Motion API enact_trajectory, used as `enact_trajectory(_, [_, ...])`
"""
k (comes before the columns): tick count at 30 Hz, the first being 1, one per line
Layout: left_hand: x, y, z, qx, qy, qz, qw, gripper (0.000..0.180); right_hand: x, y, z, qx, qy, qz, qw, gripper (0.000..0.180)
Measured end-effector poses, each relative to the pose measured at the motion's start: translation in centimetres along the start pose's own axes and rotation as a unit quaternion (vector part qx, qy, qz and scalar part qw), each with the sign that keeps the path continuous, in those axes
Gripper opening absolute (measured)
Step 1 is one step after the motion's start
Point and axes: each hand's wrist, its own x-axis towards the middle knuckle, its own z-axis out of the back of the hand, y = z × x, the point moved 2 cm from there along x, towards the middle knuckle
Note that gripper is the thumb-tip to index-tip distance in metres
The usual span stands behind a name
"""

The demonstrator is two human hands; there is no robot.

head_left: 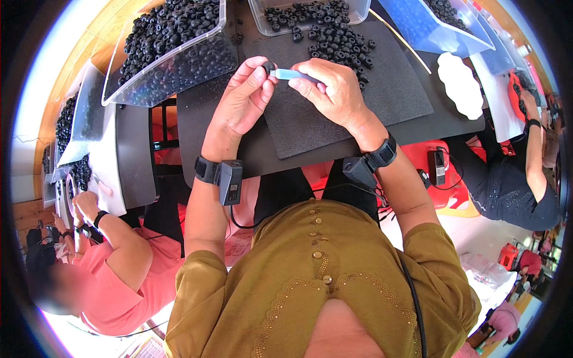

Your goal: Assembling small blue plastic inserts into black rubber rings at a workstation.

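Note:
My left hand (243, 98) pinches a small round black part (268, 67) between thumb and fingertips, above the dark mat. My right hand (335, 89) is closed around a slim hand tool (288, 74) with a pale blue front section and a darker part running into my grip. The tool's tip meets the black part or lies right beside it; I cannot tell whether it is inside. Just beyond my right hand, a loose pile of black ring-like parts (340, 45) lies on the black mat (382, 107).
A clear bin (161, 83) full of black parts stands at far left, another clear tub (358, 13) at far middle. To the right are a blue bin (471, 39), a thin stick (403, 39) and a white wavy-edged piece (459, 86). Co-workers sit on both sides.

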Motion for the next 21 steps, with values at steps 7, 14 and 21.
enact_trajectory(7, [0.0,0.14,-0.44,0.009,-0.014,-0.01,1.0,0.02,-0.02,-0.04,-0.04,0.0,-0.005,0.007,1.0,0.023])
enact_trajectory(14, [-0.03,0.04,-0.01,0.028,-0.007,0.003,1.0,0.021,-0.01,-0.19,-0.03,0.0,-0.018,0.006,1.0,0.023])
enact_trajectory(21, [0.06,0.13,-0.39,0.03,-0.018,-0.001,0.999,0.015,-0.05,-0.17,-0.01,0.004,-0.013,0.002,1.0,0.023])
